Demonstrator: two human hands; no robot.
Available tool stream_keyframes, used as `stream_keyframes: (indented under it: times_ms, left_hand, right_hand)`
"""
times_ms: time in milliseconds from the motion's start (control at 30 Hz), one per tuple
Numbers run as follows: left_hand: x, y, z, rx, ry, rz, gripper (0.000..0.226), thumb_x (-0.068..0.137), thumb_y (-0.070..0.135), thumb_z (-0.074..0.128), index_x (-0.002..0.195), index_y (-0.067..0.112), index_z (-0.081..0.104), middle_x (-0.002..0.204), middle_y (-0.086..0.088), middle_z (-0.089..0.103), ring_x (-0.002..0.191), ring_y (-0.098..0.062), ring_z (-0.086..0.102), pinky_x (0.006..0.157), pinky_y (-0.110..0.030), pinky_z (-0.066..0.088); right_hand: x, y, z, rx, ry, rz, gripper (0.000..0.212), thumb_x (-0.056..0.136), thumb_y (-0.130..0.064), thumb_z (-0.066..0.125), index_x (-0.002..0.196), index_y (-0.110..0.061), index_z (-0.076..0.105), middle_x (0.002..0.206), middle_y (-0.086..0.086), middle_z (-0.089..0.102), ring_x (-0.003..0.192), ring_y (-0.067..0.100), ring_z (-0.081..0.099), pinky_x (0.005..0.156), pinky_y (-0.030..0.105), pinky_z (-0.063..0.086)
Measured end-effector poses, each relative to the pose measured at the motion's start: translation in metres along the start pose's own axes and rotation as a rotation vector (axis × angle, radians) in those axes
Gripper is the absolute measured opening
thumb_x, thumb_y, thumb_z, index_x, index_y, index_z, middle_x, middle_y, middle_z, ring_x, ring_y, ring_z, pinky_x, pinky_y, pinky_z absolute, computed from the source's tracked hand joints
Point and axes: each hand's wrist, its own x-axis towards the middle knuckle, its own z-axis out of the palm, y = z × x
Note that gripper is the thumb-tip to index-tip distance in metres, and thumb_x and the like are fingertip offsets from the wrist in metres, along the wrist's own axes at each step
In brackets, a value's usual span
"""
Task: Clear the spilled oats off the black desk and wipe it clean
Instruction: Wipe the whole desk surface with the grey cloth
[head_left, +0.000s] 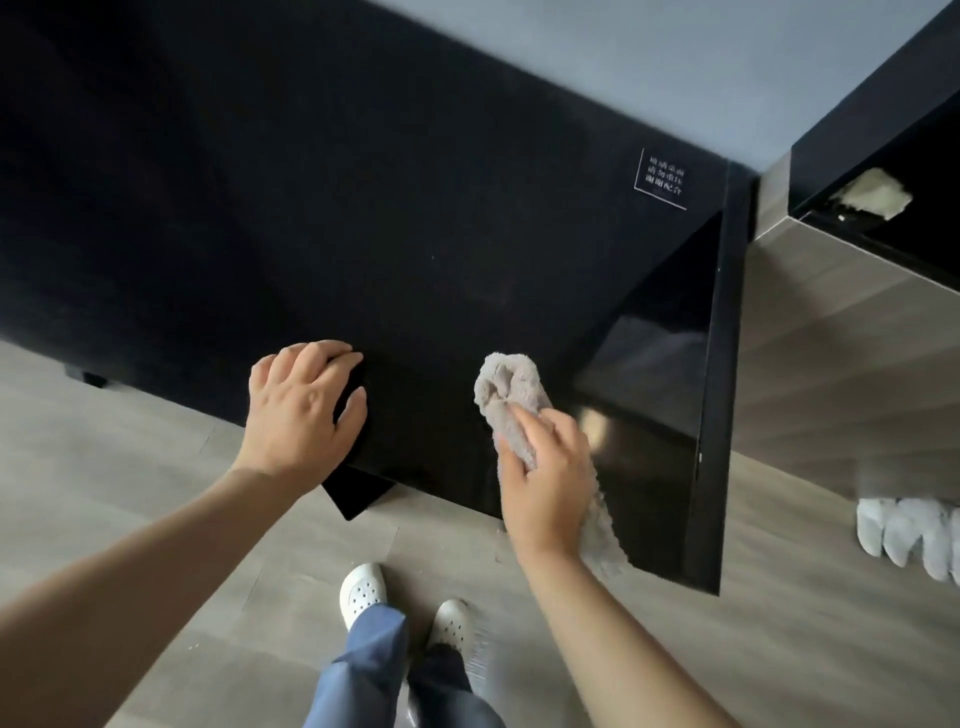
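Head view: black desk (415, 208) fills the far and left part of the scene, glossy and hard, likely slick under a wipe, with a printed label (662, 179) near its far right corner. No oats made out on the top, only a faint speck or two. Grey cloth (509, 389) is bunched on the desk near its near edge, soft, light and floppy, best grabbed by the bunch as now. Right hand (545, 488) has fingers curled round the cloth, pressing it down. Left hand (298, 410) holds a thin black board (358, 493), fingers bent over it and thumb at its side. The board juts off the near edge, looks stiff. Cannot tell if it's a pan or what it holds. Second cloth (878, 195) lies on the far right unit
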Motion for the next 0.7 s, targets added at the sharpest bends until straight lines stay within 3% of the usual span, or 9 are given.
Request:
stream_keyframes:
  times_ms: [100,233,333,433,567,700]
  left_hand:
    - [0.001,-0.008,0.000,-0.023,-0.011,0.017,0.046,0.091,0.037,0.038,0.117,0.011,0.066,0.121,-0.001,0.059,0.114,-0.023,0.048,0.100,-0.041,0.029]
    - [0.006,-0.021,-0.006,-0.012,-0.056,0.050,0.045,0.091,0.037,0.040,0.117,0.013,0.067,0.120,0.000,0.059,0.113,-0.022,0.049,0.099,-0.038,0.029]
    - [0.018,-0.025,-0.012,-0.010,-0.058,0.021,0.046,0.091,0.038,0.038,0.117,0.013,0.066,0.120,0.000,0.059,0.113,-0.022,0.049,0.099,-0.040,0.030]
    - [0.038,-0.021,-0.016,-0.019,-0.047,0.001,0.047,0.091,0.039,0.038,0.119,0.013,0.065,0.122,0.000,0.057,0.114,-0.022,0.047,0.100,-0.041,0.030]
    - [0.076,-0.012,-0.016,-0.020,-0.018,0.015,0.046,0.090,0.038,0.040,0.118,0.013,0.065,0.121,0.001,0.057,0.112,-0.022,0.048,0.099,-0.040,0.030]
    - [0.120,-0.006,-0.010,-0.003,0.006,0.005,0.047,0.090,0.038,0.039,0.119,0.010,0.064,0.122,-0.001,0.057,0.112,-0.024,0.050,0.100,-0.041,0.032]
  right_hand:
    - [-0.031,-0.010,0.006,0.068,-0.095,-0.070,0.028,0.081,-0.026,0.064,0.108,-0.024,0.072,0.102,-0.015,0.060,0.089,0.005,0.056,0.079,0.019,0.045]
    - [-0.017,-0.032,-0.007,0.307,-0.218,0.011,0.019,0.085,-0.034,0.064,0.092,-0.018,0.074,0.083,-0.011,0.064,0.078,0.006,0.064,0.067,0.022,0.052]
    - [0.033,-0.050,-0.020,0.366,-0.042,0.040,0.006,0.088,-0.023,0.067,0.092,-0.021,0.072,0.085,-0.008,0.066,0.082,0.005,0.065,0.071,0.016,0.051]
    - [0.107,-0.048,-0.028,0.349,0.094,0.106,0.006,0.090,-0.026,0.065,0.094,-0.029,0.067,0.092,-0.010,0.064,0.087,-0.004,0.060,0.076,0.007,0.043]
    - [0.192,-0.036,-0.029,0.266,0.197,0.123,0.024,0.092,-0.030,0.062,0.113,-0.019,0.067,0.101,-0.009,0.058,0.084,-0.016,0.052,0.075,-0.005,0.031]
    - [0.262,-0.019,-0.023,0.204,0.210,0.119,0.029,0.094,-0.029,0.061,0.119,-0.016,0.065,0.106,-0.010,0.051,0.096,0.001,0.050,0.073,-0.008,0.028]
